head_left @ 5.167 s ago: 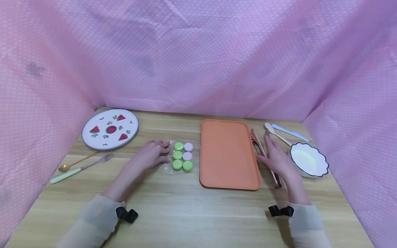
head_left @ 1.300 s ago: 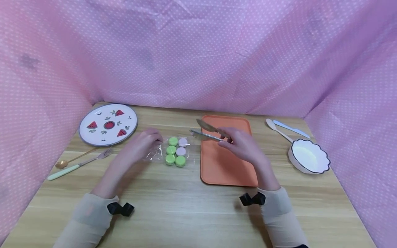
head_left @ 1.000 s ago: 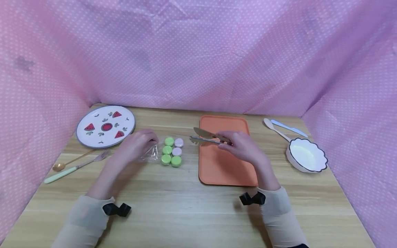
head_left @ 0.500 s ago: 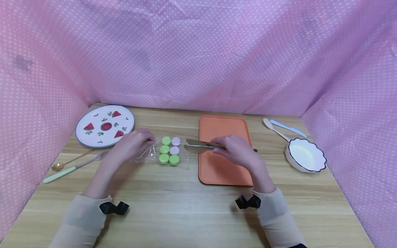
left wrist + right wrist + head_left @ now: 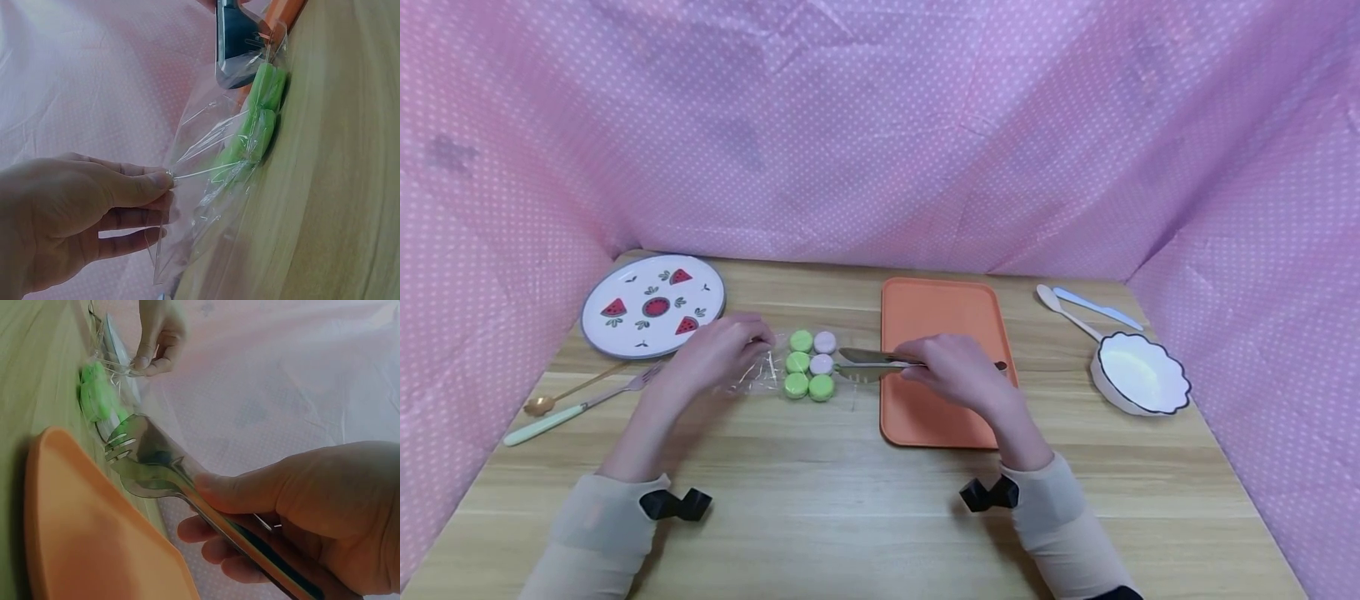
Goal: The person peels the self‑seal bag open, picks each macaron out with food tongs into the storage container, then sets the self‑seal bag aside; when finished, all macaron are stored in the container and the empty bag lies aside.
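Note:
A clear plastic bag of green and pale purple macarons lies left of centre on the table. My left hand pinches the bag's left edge between thumb and fingers, lifting that edge as the left wrist view shows. My right hand grips a pair of metal serving tongs over the orange tray. The tongs' tips, slightly apart, point left and reach the bag's right side, close by the purple macarons. One tong tip is slotted like a fork.
At the back left sits a watermelon-patterned plate, with a gold spoon and a green-handled fork in front of it. On the right are a scalloped white bowl, a pale spoon and a blue knife.
My right hand has taken up the tongs from the tray's right side and carried them left to the bag. My left hand has taken the bag's edge and drawn it slightly left.

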The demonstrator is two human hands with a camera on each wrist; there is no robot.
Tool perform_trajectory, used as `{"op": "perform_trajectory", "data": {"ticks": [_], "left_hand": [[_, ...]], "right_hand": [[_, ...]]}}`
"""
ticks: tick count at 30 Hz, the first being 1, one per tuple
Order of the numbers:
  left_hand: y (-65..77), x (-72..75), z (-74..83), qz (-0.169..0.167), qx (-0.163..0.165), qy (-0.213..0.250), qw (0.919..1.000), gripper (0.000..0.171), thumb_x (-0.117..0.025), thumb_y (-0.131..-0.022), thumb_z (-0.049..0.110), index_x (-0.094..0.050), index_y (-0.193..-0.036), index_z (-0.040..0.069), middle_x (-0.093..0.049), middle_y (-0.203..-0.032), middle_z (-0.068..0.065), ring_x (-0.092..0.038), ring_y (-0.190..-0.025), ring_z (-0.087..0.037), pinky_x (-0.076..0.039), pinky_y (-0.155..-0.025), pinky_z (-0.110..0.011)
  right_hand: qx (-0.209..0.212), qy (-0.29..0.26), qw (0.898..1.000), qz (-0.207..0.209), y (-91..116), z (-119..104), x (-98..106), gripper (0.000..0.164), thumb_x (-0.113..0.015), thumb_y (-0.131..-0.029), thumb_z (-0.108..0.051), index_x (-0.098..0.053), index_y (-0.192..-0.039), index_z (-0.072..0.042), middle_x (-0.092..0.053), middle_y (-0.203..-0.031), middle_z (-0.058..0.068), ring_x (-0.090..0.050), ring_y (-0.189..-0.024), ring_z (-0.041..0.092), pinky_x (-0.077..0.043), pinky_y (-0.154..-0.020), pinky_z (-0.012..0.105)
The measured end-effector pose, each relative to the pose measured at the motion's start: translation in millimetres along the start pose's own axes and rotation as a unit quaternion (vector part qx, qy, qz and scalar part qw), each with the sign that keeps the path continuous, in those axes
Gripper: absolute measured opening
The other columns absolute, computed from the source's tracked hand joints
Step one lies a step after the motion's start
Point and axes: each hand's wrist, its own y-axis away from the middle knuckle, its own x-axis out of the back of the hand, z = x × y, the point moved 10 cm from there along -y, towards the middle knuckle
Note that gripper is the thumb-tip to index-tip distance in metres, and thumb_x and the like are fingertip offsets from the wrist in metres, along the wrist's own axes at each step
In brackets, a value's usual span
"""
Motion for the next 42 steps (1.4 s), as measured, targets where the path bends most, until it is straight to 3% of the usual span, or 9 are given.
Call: {"op": "perform_trajectory", "data": {"ticks": [10,22,30,42], "left_hand": [[1.1,-1.9,-6.0,-0.005,0.009,0.005,0.9999,0.008,-0.067,-0.087,0.017,-0.071,-0.093,0.015,-0.069,-0.093,0.002,-0.065,-0.092,-0.016,-0.052,-0.084,-0.039],[1.7,-0.8,-6.5,0.000,0.005,0.001,1.0000,0.006,-0.067,-0.086,0.015,-0.070,-0.091,0.017,-0.069,-0.092,0.002,-0.065,-0.092,-0.018,-0.052,-0.082,-0.040],[-0.7,-3.9,-5.8,-0.016,0.011,0.006,0.9998,0.008,-0.066,-0.087,0.017,-0.070,-0.094,0.017,-0.069,-0.094,0.002,-0.065,-0.093,-0.016,-0.052,-0.085,-0.039],[-1.9,-3.0,-5.6,-0.020,0.016,0.004,0.9996,0.008,-0.066,-0.087,0.016,-0.070,-0.093,0.017,-0.069,-0.094,0.003,-0.064,-0.092,-0.015,-0.052,-0.084,-0.038]], "right_hand": [[0.009,0.016,1.000,0.001,1,-1,2,0.005,-0.063,-0.089,-0.025,-0.065,-0.088,-0.030,-0.057,-0.072,-0.018,-0.045,-0.060,0.006,-0.038,-0.055,0.024],[0.025,0.042,0.999,0.015,-12,-11,-5,0.007,-0.064,-0.088,-0.026,-0.066,-0.093,-0.030,-0.058,-0.075,-0.019,-0.046,-0.061,0.006,-0.037,-0.051,0.024],[0.025,0.054,0.998,0.014,-21,-15,-11,0.015,-0.060,-0.085,-0.018,-0.055,-0.076,-0.029,-0.050,-0.065,-0.013,-0.040,-0.058,0.008,-0.032,-0.050,0.026],[0.024,0.045,0.999,-0.004,-25,-18,-11,0.010,-0.061,-0.087,-0.020,-0.059,-0.082,-0.028,-0.054,-0.069,-0.013,-0.039,-0.057,0.007,-0.031,-0.049,0.024]]}}
